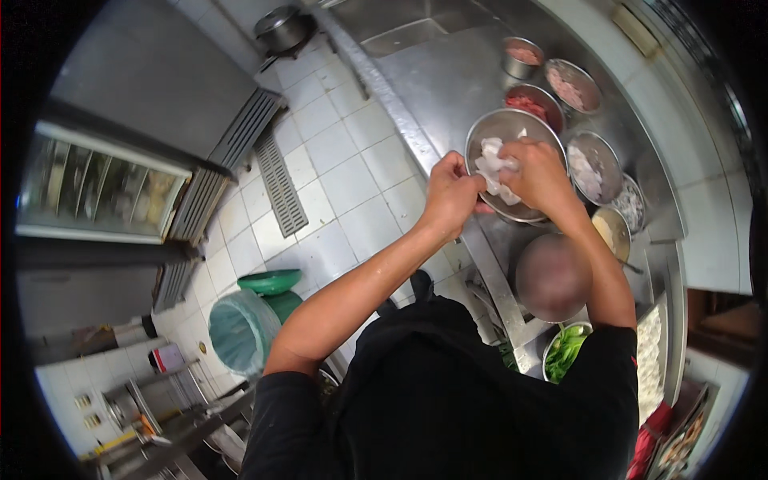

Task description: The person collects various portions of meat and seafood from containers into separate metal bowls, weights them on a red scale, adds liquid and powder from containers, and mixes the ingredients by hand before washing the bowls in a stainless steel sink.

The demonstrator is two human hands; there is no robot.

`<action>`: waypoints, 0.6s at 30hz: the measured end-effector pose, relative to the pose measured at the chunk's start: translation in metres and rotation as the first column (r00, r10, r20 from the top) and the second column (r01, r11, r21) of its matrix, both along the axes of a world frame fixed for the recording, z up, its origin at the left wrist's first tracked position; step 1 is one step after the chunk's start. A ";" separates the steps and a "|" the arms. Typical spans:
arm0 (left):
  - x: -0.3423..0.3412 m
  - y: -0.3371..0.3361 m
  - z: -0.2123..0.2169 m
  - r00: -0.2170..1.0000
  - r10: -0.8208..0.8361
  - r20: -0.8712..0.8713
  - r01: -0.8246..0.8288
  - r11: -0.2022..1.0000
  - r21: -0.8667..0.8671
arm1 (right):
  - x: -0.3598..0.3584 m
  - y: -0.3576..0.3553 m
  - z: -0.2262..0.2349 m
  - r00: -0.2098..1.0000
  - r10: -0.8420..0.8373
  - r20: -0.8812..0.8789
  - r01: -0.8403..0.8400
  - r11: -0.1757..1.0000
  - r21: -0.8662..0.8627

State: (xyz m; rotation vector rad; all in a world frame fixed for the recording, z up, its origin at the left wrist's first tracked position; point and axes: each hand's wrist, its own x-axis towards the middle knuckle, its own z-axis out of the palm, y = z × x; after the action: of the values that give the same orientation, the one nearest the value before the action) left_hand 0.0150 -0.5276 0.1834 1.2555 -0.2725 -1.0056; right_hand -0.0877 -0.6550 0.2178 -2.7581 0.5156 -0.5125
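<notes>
Currently, our left hand [458,196] grips the near rim of a big steel bowl [504,126], thumb over the edge and fingers curled close around it. Our right hand [530,172] reaches inside, its fingertips narrow and pinching some white pieces [492,168]; more of these lie in the bowl beneath our hands. The bowl is at the front edge of the steel counter [448,80]; we cannot tell whether it rests there.

Beyond it, toward the sink [408,36] end, stand a tin [516,70] of pink meat, a bowl of paler meat [566,86] and one of red meat [526,104], partly hidden. Along the back edge we see another bowl of white chunks [588,172], then white strips [630,204] and yellow food [606,230]. Nearer us are a blurred round shape [552,276] and a bowl of greens [565,352]. On the floor [360,208], to our left, stands a lined bin [240,332].
</notes>
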 end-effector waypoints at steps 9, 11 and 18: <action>0.027 0.106 -0.008 0.956 0.292 -0.015 -0.291 0.956 0.016 | 0.070 0.059 0.022 0.984 0.178 0.007 -0.162 0.876 0.454; 0.028 0.134 -0.008 0.931 0.364 -0.017 -0.364 0.931 0.002 | 0.084 0.072 0.031 0.962 0.257 0.094 -0.268 0.808 0.525; 0.015 0.240 -0.016 0.818 0.575 0.034 -0.576 0.817 0.025 | 0.110 0.161 0.071 0.913 0.331 0.239 -0.403 0.634 0.660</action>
State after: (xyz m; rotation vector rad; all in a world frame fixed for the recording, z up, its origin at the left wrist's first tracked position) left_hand 0.0300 -0.2872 0.1670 1.2714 0.1130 -0.4676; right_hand 0.0228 -0.4937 0.2885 -1.9943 0.0639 -0.2606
